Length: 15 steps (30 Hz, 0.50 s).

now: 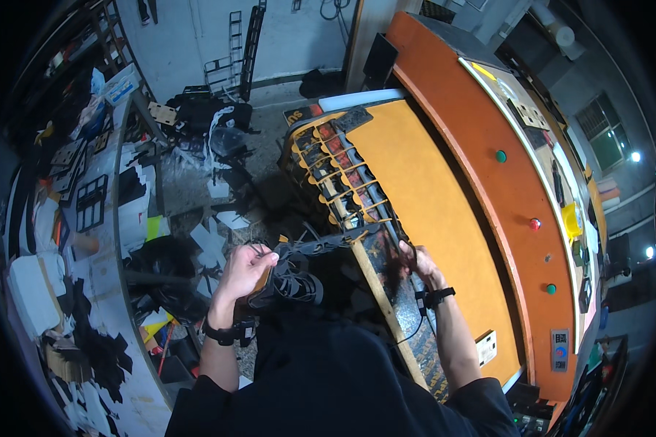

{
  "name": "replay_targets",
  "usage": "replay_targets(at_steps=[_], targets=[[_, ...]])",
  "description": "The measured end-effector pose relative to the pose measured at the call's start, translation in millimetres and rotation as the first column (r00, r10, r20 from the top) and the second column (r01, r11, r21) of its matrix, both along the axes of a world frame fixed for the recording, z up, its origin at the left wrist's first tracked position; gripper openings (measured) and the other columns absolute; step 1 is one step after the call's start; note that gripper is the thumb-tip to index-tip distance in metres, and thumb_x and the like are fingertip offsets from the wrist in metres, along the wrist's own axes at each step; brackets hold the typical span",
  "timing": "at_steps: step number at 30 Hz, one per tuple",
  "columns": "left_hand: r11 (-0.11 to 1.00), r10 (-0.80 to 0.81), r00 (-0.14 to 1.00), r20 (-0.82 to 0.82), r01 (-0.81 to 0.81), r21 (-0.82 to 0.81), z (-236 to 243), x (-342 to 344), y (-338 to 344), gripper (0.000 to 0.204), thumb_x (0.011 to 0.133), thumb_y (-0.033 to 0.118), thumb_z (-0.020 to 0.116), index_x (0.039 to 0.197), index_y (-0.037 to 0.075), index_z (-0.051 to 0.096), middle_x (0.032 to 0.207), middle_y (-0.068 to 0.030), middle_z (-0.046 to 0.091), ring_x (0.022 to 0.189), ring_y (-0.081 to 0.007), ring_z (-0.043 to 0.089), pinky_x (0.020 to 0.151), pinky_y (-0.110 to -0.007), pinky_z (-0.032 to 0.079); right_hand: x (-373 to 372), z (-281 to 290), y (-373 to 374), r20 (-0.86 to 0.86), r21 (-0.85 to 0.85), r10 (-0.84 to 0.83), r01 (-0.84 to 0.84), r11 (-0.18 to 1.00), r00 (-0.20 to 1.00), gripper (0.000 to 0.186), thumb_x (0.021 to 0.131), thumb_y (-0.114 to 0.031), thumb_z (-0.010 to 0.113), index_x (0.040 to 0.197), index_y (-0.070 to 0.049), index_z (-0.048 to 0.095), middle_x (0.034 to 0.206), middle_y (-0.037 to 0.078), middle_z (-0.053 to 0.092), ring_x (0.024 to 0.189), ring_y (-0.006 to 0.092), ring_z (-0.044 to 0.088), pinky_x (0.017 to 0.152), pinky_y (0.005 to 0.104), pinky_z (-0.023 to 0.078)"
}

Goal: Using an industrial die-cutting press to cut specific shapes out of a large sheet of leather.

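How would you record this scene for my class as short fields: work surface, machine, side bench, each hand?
Work surface: flat orange-yellow panel, dark rectangular lattice along its left side
Machine: long orange beam, two round green buttons, one round red button
Side bench: long pale table, black scraps atop
Left hand: pinching thin dark strips
Right hand: near the lattice's lower end; grip unclear

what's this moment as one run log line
left hand: pinched beside dark strip | right hand: curled over orange table | held items: unclear | panel: green buttons, red button
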<state>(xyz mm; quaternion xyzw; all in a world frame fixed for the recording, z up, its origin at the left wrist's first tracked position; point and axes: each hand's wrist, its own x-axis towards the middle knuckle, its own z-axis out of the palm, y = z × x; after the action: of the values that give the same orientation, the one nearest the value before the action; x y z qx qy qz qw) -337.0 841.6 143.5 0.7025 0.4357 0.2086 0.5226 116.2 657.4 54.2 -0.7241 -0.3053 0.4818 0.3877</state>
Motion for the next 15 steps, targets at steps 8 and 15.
replay_targets(at_steps=[8, 15], targets=[[0.977, 0.181, 0.945, 0.274, -0.142, -0.157, -9.6, -74.1, 63.8, 0.022, 0.105, 0.013, 0.075, 0.088, -0.001, 0.076, 0.081, 0.0004, 0.071, 0.075, -0.0046, 0.060, 0.070, -0.025, 0.046, 12.7, 2.7, -38.8, -0.023, -0.131, -0.035, 0.031, 0.991, 0.999, 0.065, 0.095, -0.074, 0.076, 0.085, -0.009, 0.072, 0.069, -0.002, 0.058, 0.060, 0.0119, 0.053, 0.057, 0.0310, 0.041], [0.997, 0.047, 0.994, 0.102, -0.040, -0.067, 19.8, -70.5, 106.9, 0.025, 0.107, 0.014, 0.071, 0.090, -0.004, 0.076, 0.080, -0.0005, 0.074, 0.075, -0.0050, 0.061, 0.069, -0.027, 0.047, -0.5, -4.5, 77.2, -0.009, -0.067, -0.079, 0.078, 0.995, 0.997, 0.065, 0.101, -0.068, 0.074, 0.090, -0.003, 0.077, 0.071, -0.002, 0.059, 0.065, 0.0140, 0.053, 0.062, 0.0333, 0.040]])
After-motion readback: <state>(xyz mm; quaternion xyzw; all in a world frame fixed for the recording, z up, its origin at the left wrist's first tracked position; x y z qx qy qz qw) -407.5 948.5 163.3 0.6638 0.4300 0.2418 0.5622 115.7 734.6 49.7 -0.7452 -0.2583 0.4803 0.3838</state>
